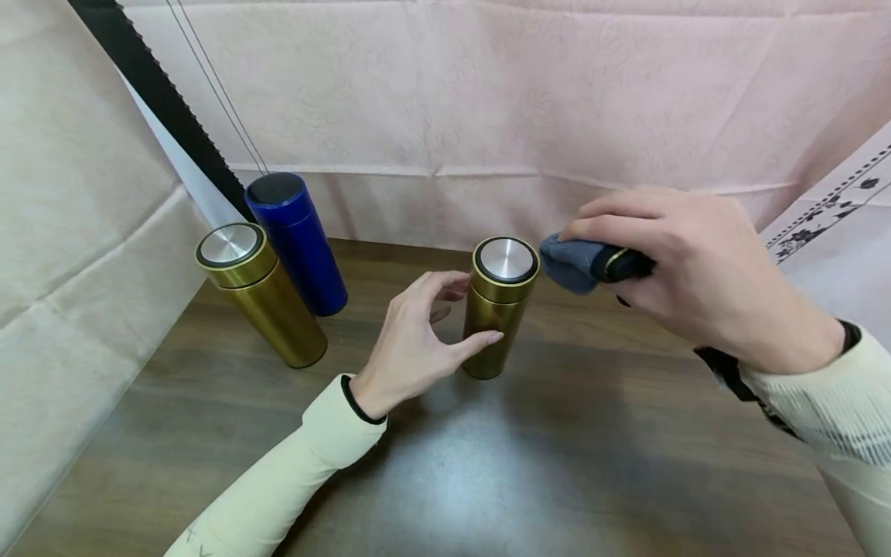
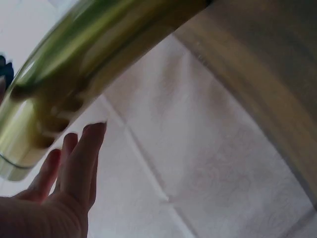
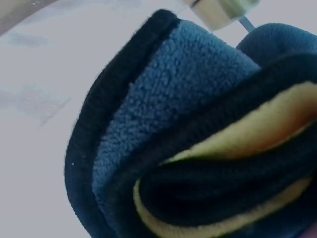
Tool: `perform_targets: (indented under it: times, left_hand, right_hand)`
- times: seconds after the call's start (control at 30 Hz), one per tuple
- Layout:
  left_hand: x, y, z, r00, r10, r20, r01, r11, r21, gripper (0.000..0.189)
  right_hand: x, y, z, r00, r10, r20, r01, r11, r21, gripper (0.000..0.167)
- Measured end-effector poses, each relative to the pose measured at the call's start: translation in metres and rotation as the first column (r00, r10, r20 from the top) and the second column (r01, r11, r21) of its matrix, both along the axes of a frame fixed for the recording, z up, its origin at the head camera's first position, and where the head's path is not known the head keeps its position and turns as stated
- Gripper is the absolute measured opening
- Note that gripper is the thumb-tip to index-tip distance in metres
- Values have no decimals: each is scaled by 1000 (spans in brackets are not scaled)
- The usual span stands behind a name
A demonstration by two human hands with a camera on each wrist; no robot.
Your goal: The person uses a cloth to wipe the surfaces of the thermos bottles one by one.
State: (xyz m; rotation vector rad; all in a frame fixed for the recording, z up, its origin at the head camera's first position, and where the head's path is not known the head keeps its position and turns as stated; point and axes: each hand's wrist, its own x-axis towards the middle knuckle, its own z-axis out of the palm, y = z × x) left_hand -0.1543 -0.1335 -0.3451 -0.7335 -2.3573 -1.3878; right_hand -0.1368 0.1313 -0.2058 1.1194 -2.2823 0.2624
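An upright gold thermos bottle (image 1: 496,333) with a brushed silver lid top stands near the middle of the table. My left hand (image 1: 425,340) is at its left side, thumb lying across its front in the head view. Seen from the left wrist, the other fingers (image 2: 81,163) are apart from the gold wall, which mirrors them. My right hand (image 1: 696,263) grips a folded blue-grey cloth (image 1: 574,259) just right of the bottle's lid. Up close in the right wrist view, the cloth shows dark edging and a yellow inner side.
A second gold thermos bottle (image 1: 278,309) and a blue bottle (image 1: 306,244) with a dark lid stand at the left. A pale fabric backdrop (image 1: 445,93) rises behind the brown wooden table (image 1: 557,472). Another pale cloth (image 1: 69,271) borders the left side.
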Motion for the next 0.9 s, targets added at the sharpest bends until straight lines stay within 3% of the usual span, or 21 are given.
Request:
perform_targets:
  times: [0.2,0.4,0.6,0.73,0.9]
  left_hand:
    - [-2,7,-8,998,16,-59,-14,999,39,70]
    - [-6,10,-5,989,17,-144,-12,999,31,59]
    - [-6,8,-3,984,-10,-180,14,1000,26,56]
    - [-6,8,-3,983,2,-186,1,1000,17,55]
    - [-7,8,-1,981,13,-192,-20,999,-32,57]
  right_hand:
    - [-15,-20,7,999,39,7,-39,995,90,45]
    - [-20,-39,10,999,43,12,-44,989,139,43]
    - [-33,-56,11,1000,25,3,-25,984,175,34]
    - [-42,-54,15,1000,-28,-2,28,975,218,27]
    - [-38,-41,19,999,-32,-4,32,963,268,24]
